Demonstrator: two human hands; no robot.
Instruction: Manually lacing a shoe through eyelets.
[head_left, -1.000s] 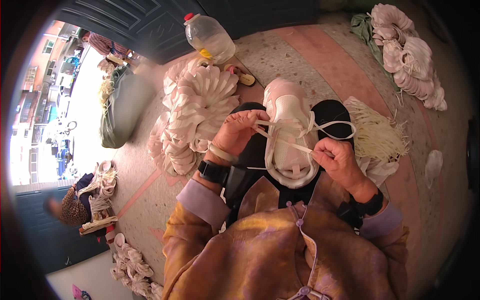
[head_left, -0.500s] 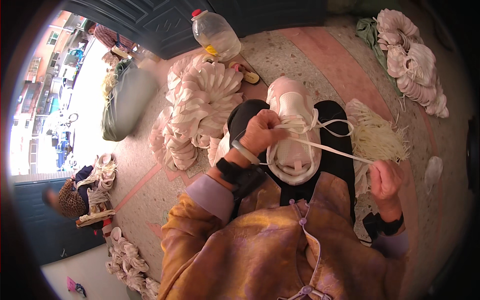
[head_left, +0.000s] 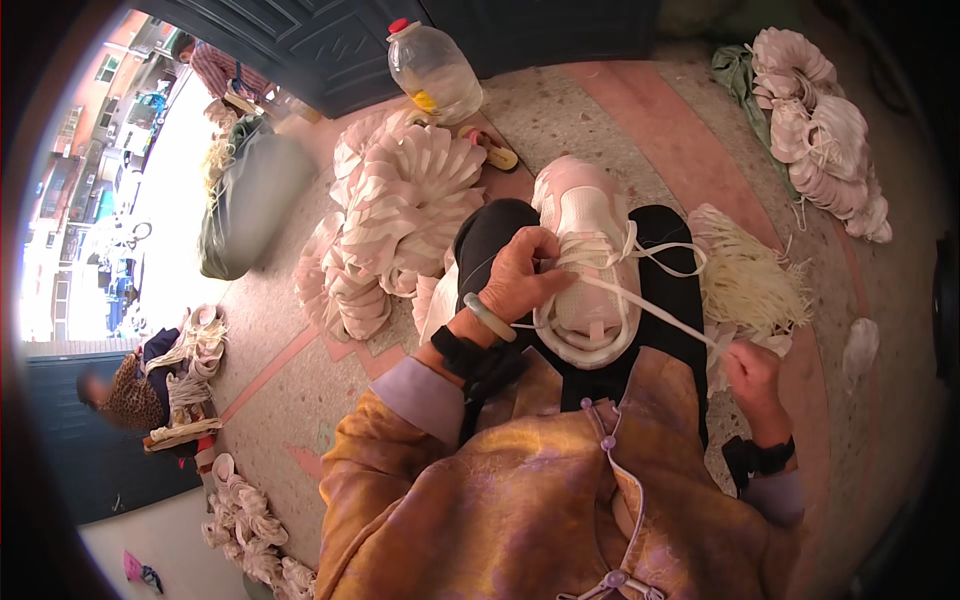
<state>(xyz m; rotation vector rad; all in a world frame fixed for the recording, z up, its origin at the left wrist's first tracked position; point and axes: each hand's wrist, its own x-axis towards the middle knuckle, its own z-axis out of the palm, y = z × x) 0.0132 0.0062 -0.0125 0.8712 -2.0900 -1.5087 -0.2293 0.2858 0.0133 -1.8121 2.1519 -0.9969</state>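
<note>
A pale pink shoe upper (head_left: 590, 255) lies on my lap, toe pointing away from me. My left hand (head_left: 520, 275) rests on its left side at the eyelets, fingers pinched on the lacing. A white shoelace (head_left: 655, 305) runs taut from the eyelets down to the right, and my right hand (head_left: 752, 370) grips its end beside my right knee. Another loop of the lace lies loose across the upper's right side.
A heap of pale pink shoe uppers (head_left: 400, 215) lies left of my knees. A bundle of white laces (head_left: 750, 280) sits at my right. A clear plastic jug (head_left: 432, 72) stands ahead. More uppers (head_left: 820, 130) pile at far right. A person (head_left: 130, 385) sits at the left.
My right hand has moved from the shoe's eyelets down and out to the right, drawing the lace taut. My left hand has stayed on the upper's left side.
</note>
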